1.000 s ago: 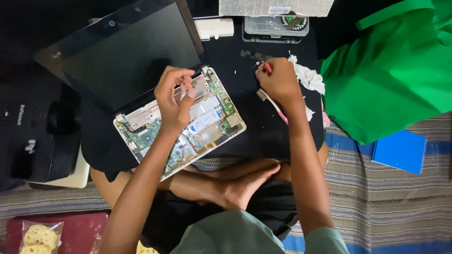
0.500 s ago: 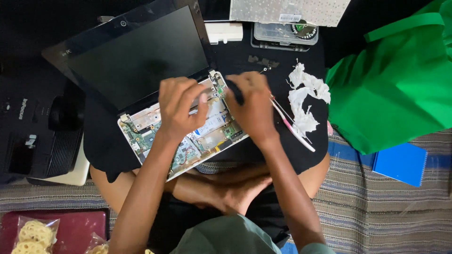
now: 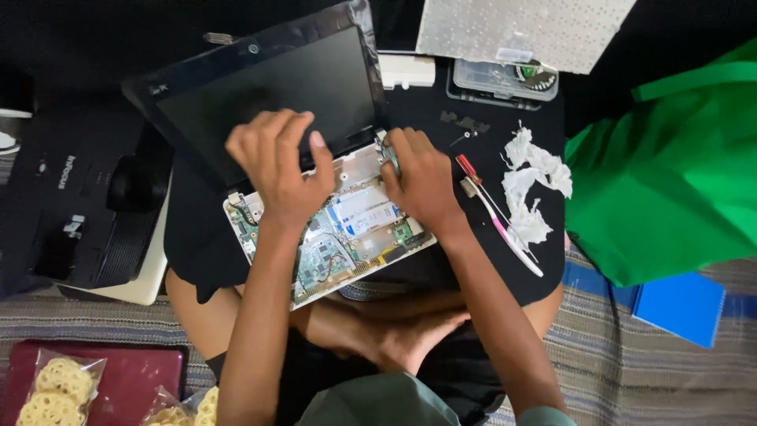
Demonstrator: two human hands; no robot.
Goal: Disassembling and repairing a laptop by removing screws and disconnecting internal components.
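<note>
An opened-up small laptop (image 3: 347, 237) lies on a black cloth on my lap, its circuit board and silver plates bare and its dark screen (image 3: 268, 95) tilted back. My left hand (image 3: 276, 166) rests over the hinge area at the back left of the base, fingers spread and bent. Along the back right edge of the base my right hand (image 3: 418, 177) presses, fingers curled at the right hinge. Whether either hand pinches a small part is hidden.
A red-handled screwdriver (image 3: 467, 170), a pink-and-white toothbrush (image 3: 509, 237) and crumpled white tissue (image 3: 532, 185) lie to the right. Behind are a clear parts box (image 3: 505, 79) and a keyboard panel (image 3: 520, 31). Green bag (image 3: 670, 173) right, black projector (image 3: 79, 205) left, snack packets (image 3: 55, 386) lower left.
My right hand left the tools on the cloth and came onto the laptop's back right edge. My left hand slid up toward the hinge. The view shifted slightly.
</note>
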